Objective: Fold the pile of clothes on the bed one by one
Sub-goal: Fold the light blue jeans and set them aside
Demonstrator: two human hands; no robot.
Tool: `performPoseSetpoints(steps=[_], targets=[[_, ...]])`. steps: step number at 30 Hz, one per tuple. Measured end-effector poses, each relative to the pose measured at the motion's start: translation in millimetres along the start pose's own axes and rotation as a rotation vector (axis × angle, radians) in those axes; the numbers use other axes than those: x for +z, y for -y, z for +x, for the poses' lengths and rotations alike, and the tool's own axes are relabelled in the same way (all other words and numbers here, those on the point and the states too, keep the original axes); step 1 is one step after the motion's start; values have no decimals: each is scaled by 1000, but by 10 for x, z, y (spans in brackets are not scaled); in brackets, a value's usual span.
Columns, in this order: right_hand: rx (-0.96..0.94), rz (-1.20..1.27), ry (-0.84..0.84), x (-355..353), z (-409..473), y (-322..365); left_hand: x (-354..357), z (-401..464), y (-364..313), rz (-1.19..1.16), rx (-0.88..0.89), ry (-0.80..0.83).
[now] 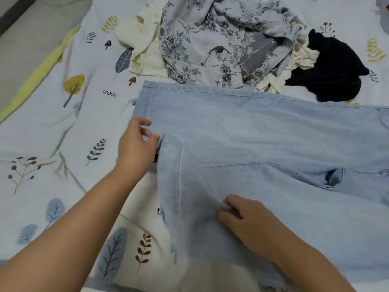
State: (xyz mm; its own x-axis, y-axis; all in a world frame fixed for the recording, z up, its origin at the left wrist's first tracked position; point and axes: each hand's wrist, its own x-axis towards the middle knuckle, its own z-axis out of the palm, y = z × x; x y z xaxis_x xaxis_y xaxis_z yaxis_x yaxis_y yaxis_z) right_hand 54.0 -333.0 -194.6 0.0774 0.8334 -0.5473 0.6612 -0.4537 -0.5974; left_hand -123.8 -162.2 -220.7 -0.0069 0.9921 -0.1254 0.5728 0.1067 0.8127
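"trees" on the bedsheet (42,131)

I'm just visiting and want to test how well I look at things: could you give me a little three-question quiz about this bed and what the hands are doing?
1. True or false: the light blue jeans lie spread on the bed sheet, nearer the person than the pile.
2. Which hand pinches the jeans' hem edge? A) left hand B) right hand
3. Fill in: in the unfolded pile, the black garment lies to the ___ of the floral garment.

Key
1. True.
2. A; the right hand rests lower down on the denim, fingers curled, seeming to gather the cloth.
3. Right.
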Motion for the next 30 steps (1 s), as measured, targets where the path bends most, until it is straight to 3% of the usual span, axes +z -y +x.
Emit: performPoseSetpoints(steps=[2,4,5,7,13,20,24,26,28,30], targets=[[51,-230,57,275,31,-64,3,-47,223,256,-116,58],[-18,-516,-100,623,47,-137,55,-181,441,439,-262,217],[-24,-548,-143,756,45,-158,84,-257,529,450,-321,301],[-86,-553,-241,967,58,-178,129,-384,624,362,-401,397],[-228,-492,-281,1436,84,8,159,-374,692,-271,-571,221],[-279,-626,-188,1872,179,-1,177,-101,639,-93,-389,337],[-412,-491,-573,1819,132,241,87,88,611,-91,-260,280],[-474,-432,-689,1868,77,468,-42,179,572,-124,-178,210],[-468,-339,-633,1952,44,701,-231,244,559,-124,-105,120],[-364,-292,-478,2055,80,827,-411,311,709,55,-89,17]])
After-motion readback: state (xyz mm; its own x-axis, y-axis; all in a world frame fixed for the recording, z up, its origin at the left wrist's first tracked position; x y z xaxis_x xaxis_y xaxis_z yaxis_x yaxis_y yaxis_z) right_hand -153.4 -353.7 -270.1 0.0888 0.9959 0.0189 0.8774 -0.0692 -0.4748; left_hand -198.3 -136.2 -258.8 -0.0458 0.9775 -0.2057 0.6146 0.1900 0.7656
